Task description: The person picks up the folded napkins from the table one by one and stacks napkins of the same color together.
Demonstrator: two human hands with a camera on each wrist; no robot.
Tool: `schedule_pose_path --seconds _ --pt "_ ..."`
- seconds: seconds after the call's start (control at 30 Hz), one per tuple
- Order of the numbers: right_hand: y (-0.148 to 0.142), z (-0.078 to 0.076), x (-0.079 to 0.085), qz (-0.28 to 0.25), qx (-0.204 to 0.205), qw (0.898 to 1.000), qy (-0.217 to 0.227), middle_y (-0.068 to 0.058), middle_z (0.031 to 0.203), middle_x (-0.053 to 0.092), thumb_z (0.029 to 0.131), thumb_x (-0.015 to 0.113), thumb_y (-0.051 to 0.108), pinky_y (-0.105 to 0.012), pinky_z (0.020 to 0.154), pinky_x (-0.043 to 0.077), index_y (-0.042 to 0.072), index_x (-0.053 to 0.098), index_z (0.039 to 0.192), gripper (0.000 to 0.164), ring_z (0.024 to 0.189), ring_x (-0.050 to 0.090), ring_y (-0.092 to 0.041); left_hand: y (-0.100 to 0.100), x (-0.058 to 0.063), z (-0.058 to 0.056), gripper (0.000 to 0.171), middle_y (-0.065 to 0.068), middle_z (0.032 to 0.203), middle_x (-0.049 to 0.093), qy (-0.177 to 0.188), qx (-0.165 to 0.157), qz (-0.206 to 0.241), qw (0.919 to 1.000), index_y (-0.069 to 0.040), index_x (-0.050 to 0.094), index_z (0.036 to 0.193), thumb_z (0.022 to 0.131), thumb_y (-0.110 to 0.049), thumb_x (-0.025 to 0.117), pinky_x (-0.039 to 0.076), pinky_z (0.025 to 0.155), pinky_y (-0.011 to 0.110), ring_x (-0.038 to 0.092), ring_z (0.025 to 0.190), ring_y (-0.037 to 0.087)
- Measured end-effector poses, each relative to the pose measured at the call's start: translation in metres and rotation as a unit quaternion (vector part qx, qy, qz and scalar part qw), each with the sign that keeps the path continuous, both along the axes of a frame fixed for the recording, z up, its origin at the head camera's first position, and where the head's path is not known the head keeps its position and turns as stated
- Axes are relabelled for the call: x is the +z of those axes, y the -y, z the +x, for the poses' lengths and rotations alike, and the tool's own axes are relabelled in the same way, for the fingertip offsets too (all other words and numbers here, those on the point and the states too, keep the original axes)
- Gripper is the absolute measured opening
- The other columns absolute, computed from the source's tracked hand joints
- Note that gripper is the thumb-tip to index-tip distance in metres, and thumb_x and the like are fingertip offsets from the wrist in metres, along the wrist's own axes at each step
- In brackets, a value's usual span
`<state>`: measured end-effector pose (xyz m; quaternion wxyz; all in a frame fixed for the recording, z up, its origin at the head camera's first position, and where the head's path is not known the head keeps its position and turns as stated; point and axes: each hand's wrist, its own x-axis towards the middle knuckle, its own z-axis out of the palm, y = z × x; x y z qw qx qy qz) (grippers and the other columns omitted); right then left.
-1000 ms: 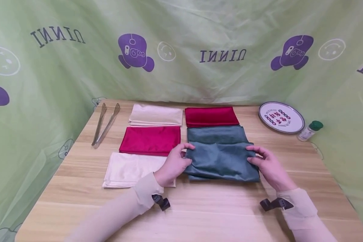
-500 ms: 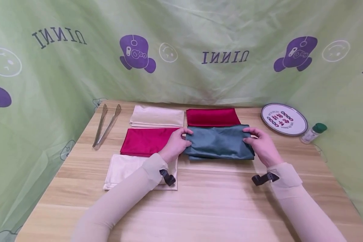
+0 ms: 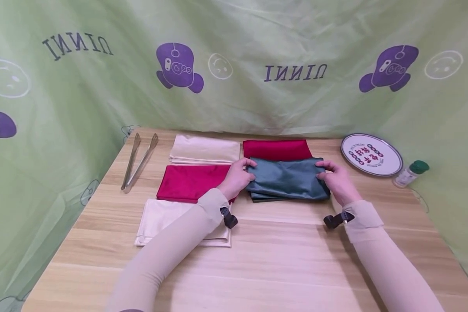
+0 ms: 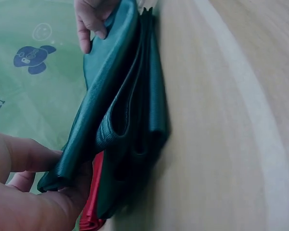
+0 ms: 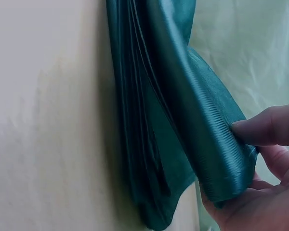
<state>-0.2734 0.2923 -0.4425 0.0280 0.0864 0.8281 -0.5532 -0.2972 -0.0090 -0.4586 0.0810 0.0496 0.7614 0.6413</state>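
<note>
A green curtain (image 3: 242, 26) with purple cartoon prints hangs behind and at both sides of the wooden desk (image 3: 281, 264), probably to screen off the work area.

On the desk, folded cloths lie in two columns. The left column runs, back to front, cream cloth (image 3: 204, 147), crimson cloth (image 3: 191, 181), white cloth (image 3: 161, 216). At the back of the right column lies a red cloth (image 3: 277, 149), and just in front of it is the teal cloth (image 3: 288, 177), held between the hands. The neat edges suggest the rows are kept apart by colour and place.

A plate (image 3: 372, 155) sits at the far right corner, and tongs (image 3: 131, 161) lie with arms spread at the far left, both seemingly set aside to leave the middle free for cloth.

The left hand (image 3: 237, 177) pinches the teal cloth's left end between thumb and fingers; the right hand (image 3: 337, 180) pinches the right end likewise. Gripping both ends seems meant to keep the slippery fabric level and its folds together. In the wrist views more teal layers show beneath the pinched part; whether these are a second cloth or further folds is hard to tell.

Smallest, a green-capped bottle (image 3: 405, 177) stands beside the plate, apparently out of the way.
</note>
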Motion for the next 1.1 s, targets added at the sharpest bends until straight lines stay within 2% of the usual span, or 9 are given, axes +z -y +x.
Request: schedule_pose_path --seconds 0.1,0.23,0.43,0.6,0.67,0.77,0.87,0.97,1.1 --pt "-0.005 -0.001 -0.003 0.007 -0.003 1.0 0.003 -0.021 0.138 0.04 0.088 0.055 -0.003 -0.026 0.088 0.035 -0.004 0.051 0.133 0.045 0.12 0.036 -0.029 -0.003 -0.007 0.0 0.037 0.015 0.109 0.054 0.011 -0.002 -0.007 0.9999 -0.004 0.065 0.109 0.077 0.015 0.061 0.041 0.06 0.026 0.046 0.082 0.024" --pt "-0.01 -0.002 -0.01 0.021 0.003 1.0 0.008 -0.023 0.139 0.043 0.087 0.055 -0.003 -0.025 0.089 0.035 -0.004 0.052 0.133 0.047 0.121 0.038 -0.029 0.001 -0.012 -0.001 0.036 0.014 0.114 0.055 0.029 -0.011 -0.01 0.9995 -0.003 0.064 0.111 0.078 0.012 0.063 0.044 0.066 0.025 0.049 0.092 0.023" --pt "-0.018 -0.001 -0.014 0.022 0.014 1.0 0.01 -0.024 0.142 0.042 0.089 0.054 -0.003 -0.026 0.09 0.035 -0.004 0.05 0.136 0.048 0.124 0.037 -0.032 0.011 -0.009 -0.002 0.034 0.013 0.118 0.056 0.059 -0.031 -0.009 0.9977 -0.004 0.063 0.116 0.083 0.003 0.069 0.051 0.075 0.028 0.056 0.094 0.024" --pt "-0.02 0.0 -0.013 0.027 0.022 0.999 0.016 -0.023 0.144 0.042 0.09 0.054 -0.002 -0.026 0.091 0.036 -0.004 0.049 0.137 0.047 0.125 0.038 -0.031 0.023 -0.007 -0.001 0.036 0.017 0.118 0.055 0.072 -0.046 0.032 0.9958 0.001 0.058 0.12 0.086 0.006 0.065 0.055 0.08 0.035 0.063 0.086 0.021" --pt "-0.022 0.002 -0.012 0.027 0.022 0.999 0.019 -0.022 0.143 0.042 0.091 0.054 0.0 -0.023 0.087 0.039 -0.004 0.048 0.138 0.047 0.117 0.044 -0.027 0.03 -0.005 0.0 0.037 0.02 0.12 0.054 0.071 -0.052 0.052 0.9948 0.004 0.055 0.122 0.086 0.008 0.063 0.056 0.081 0.037 0.066 0.081 0.026" --pt "-0.028 0.006 -0.011 0.027 0.021 0.999 0.019 -0.023 0.141 0.042 0.093 0.054 0.003 -0.023 0.081 0.045 -0.005 0.046 0.139 0.047 0.098 0.053 -0.018 0.041 0.003 0.004 0.039 0.026 0.123 0.053 0.066 -0.06 0.057 0.9944 0.006 0.052 0.125 0.086 0.007 0.061 0.055 0.082 0.036 0.066 0.087 0.041" --pt "-0.034 0.012 -0.007 0.029 0.015 0.999 0.016 -0.023 0.139 0.042 0.095 0.054 0.006 -0.024 0.077 0.048 -0.006 0.043 0.139 0.047 0.087 0.055 -0.013 0.056 0.013 0.01 0.041 0.03 0.122 0.054 0.06 -0.073 0.044 0.9945 0.005 0.051 0.127 0.088 0.002 0.062 0.054 0.085 0.034 0.064 0.099 0.046" --pt "-0.036 0.018 -0.001 0.027 -0.002 1.0 0.007 -0.022 0.135 0.045 0.096 0.054 0.009 -0.025 0.079 0.051 -0.006 0.044 0.138 0.045 0.092 0.056 -0.015 0.075 0.023 0.015 0.037 0.03 0.121 0.053 0.05 -0.086 0.035 0.9944 0.005 0.05 0.126 0.091 -0.001 0.062 0.054 0.085 0.035 0.064 0.1 0.046" --pt "-0.033 0.026 0.006 0.017 -0.016 0.999 -0.025 -0.013 0.125 0.05 0.098 0.055 0.013 -0.025 0.078 0.054 -0.005 0.05 0.13 0.037 0.093 0.057 -0.01 0.101 0.032 0.021 0.039 0.03 0.125 0.049 0.041 -0.096 0.038 0.9939 0.011 0.046 0.127 0.093 0.0 0.061 0.054 0.085 0.036 0.063 0.098 0.047"
